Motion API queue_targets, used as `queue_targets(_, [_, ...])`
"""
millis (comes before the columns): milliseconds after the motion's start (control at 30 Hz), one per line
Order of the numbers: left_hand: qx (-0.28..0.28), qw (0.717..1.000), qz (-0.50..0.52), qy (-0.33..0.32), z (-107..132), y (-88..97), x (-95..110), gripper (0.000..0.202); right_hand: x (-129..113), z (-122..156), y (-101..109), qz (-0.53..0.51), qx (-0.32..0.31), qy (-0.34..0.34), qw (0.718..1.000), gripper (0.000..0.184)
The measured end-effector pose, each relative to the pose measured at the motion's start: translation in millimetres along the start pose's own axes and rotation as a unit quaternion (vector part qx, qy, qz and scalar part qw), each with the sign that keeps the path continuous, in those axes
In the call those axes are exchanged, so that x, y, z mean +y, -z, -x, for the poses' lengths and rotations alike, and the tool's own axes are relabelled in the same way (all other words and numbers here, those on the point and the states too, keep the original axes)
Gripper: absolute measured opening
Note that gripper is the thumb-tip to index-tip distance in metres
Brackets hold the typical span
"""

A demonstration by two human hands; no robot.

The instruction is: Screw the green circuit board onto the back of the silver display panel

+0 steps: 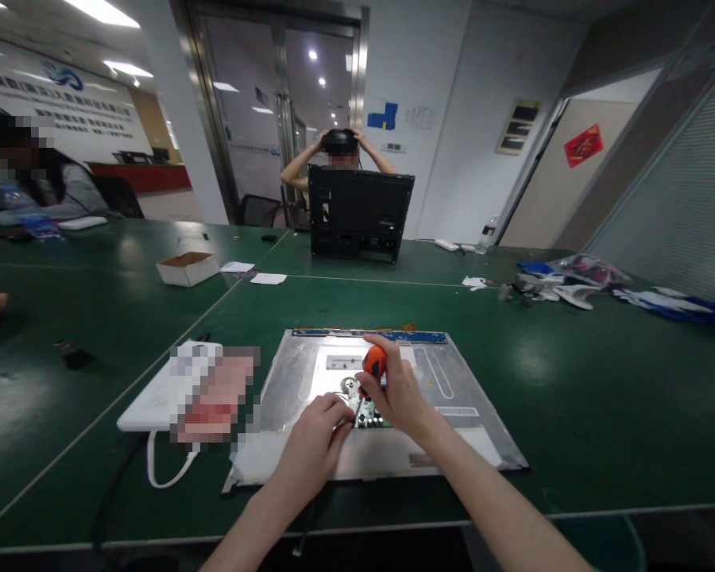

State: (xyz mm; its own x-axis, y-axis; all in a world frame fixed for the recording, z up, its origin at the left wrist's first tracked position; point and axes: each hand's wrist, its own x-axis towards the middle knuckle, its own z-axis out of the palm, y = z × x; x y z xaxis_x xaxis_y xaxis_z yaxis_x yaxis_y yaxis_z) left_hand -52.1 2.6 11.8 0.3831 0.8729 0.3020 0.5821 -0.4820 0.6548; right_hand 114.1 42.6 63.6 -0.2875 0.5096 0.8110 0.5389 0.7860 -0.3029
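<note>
So, containers first: one open white cardboard box (191,275) sits ahead-left of our fingers, tan inside, contents hard to make out. One clear plastic bag (593,272) with something reddish in it lies far ahead-right. We count two plastic bottles: a blue-labelled bottle (37,224) far left, a clear bottle (487,237) far ahead-right. One black rectangular monitor (361,214) stands well past our fingertips; a flat white slab (160,395) lies left of them. Our right hand (402,393) has its fingers wrapped round one orange-red-handled screwdriver (373,362), above the small green circuit board (370,417) on one big silver metal panel (286,381). Our left hand (315,433) bunches its fingers at the board's left, partly blocking it; can't tell if they're pinching anything.
</note>
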Motion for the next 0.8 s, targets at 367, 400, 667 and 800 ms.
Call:
queue_targets(367, [-0.004,1.000,-0.005,0.001,0.0,1.2,2.4,0.016,2.4,2.3,-1.9,-0.034,-0.009,0.041,0.999,0.042])
queue_targets(400, [-0.003,1.000,-0.006,0.001,0.5,0.9,2.1,0.015,2.1,2.5,-1.7,-0.032,-0.018,0.043,0.998,0.041])
queue_targets(667, [0.006,1.000,-0.007,-0.007,-1.0,-3.6,-3.2,0.018,0.7,4.7,1.1,-0.039,-0.063,0.039,0.996,0.053])
queue_targets(800, [-0.005,1.000,-0.014,0.007,-2.6,-3.2,-1.3,0.016,2.6,5.0,0.0,-0.045,-0.067,0.021,0.997,0.057])
